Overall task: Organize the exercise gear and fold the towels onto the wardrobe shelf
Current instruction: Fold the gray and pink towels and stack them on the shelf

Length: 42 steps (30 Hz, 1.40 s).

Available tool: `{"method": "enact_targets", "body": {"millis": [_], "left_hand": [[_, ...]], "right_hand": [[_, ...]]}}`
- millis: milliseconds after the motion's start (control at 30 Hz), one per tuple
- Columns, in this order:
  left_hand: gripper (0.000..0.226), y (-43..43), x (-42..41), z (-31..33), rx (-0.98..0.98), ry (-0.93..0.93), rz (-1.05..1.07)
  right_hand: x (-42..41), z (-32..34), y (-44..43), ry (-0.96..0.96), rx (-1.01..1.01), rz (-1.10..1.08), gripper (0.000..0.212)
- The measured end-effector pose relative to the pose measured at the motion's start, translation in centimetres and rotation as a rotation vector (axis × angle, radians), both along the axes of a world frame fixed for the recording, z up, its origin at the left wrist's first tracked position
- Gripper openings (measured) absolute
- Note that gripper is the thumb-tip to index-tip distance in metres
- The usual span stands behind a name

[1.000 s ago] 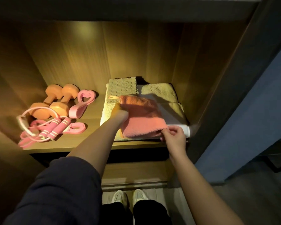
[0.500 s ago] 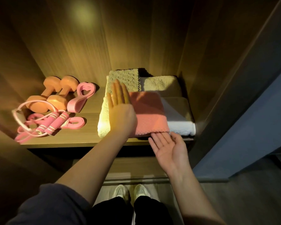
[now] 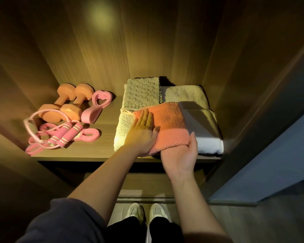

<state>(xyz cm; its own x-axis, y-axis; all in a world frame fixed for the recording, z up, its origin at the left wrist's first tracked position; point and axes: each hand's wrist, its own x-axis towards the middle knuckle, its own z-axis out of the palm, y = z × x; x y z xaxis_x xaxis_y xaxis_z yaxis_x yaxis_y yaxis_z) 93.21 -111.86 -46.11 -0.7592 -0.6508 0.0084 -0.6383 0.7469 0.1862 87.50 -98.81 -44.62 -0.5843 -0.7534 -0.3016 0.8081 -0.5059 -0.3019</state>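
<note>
Head view, down into a wardrobe (image 3: 112, 58). Pressing flat on the pink towel (image 3: 167, 120) with the left hand (image 3: 142, 132), palm down, fingers straight and close together. Reaching under that towel's front edge with the right hand (image 3: 181, 153), palm up, thumb raised against the near right corner; fingers hidden beneath, so cannot tell whether pinching or merely propping. Lying folded atop a white towel (image 3: 207, 144) at the right end of the shelf (image 3: 102, 151), with beige towels (image 3: 140, 95) behind and beside. Over to the left, well apart from the stack: dumbbells (image 3: 67, 106), rope (image 3: 60, 134), heart-shaped grip (image 3: 96, 109), band (image 3: 89, 135), all laid down. Probably squaring the last fold. Could go wrong at the front: near edge of pink close to the shelf lip, so pulling outward with the right hand may drag it off, perhaps the white towel too. Could skew the fold by pressing only the left half, letting the right corner spring open on release. Could wrinkle the layers below by sliding instead of lifting. Dim on the right; hard to read edges there.
</note>
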Motion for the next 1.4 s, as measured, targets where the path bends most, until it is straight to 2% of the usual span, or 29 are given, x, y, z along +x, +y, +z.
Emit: {"method": "enact_targets", "body": {"millis": [233, 367, 533, 833, 933, 1033, 1167, 1267, 1400], "left_hand": [[0.066, 0.3, -0.5, -0.2, -0.038, -0.102, 0.037], [0.064, 0.2, -0.5, -0.2, -0.052, -0.109, 0.017], [0.064, 0.0, -0.7, -0.3, -0.05, -0.128, 0.018], [0.068, 0.0, -0.8, 0.3, -0.026, -0.204, 0.007], [0.068, -0.1, -0.8, 0.6, -0.012, -0.18, -0.004], [0.068, -0.2, -0.8, 0.9, -0.002, -0.125, -0.013], [0.063, -0.3, -0.7, 1.5, 0.009, 0.061, 0.015], [0.057, 0.0, -1.0, 2.2, -0.008, 0.149, 0.035], [0.057, 0.1, -1.0, 2.5, 0.028, 0.174, 0.022]], "right_hand": [[0.6, -1.1, -0.1, 0.035, -0.096, -0.088, 0.058], [-1.1, -0.9, -2.0, 0.074, -0.038, -0.058, 0.064], [-1.9, -0.8, -3.6, 0.048, 0.006, -0.032, 0.059], [0.3, -2.2, -1.2, 0.102, -0.079, -0.095, 0.057], [0.1, -2.1, -0.9, 0.128, -0.079, -0.078, 0.053], [-0.6, -1.3, -1.5, 0.161, -0.062, -0.057, 0.036], [-1.2, -0.5, -2.5, 0.185, -0.028, -0.034, 0.013], [-0.9, -0.4, -2.7, 0.167, -0.015, -0.034, 0.009], [-0.7, -0.5, -2.7, 0.151, -0.017, -0.076, 0.009]]}}
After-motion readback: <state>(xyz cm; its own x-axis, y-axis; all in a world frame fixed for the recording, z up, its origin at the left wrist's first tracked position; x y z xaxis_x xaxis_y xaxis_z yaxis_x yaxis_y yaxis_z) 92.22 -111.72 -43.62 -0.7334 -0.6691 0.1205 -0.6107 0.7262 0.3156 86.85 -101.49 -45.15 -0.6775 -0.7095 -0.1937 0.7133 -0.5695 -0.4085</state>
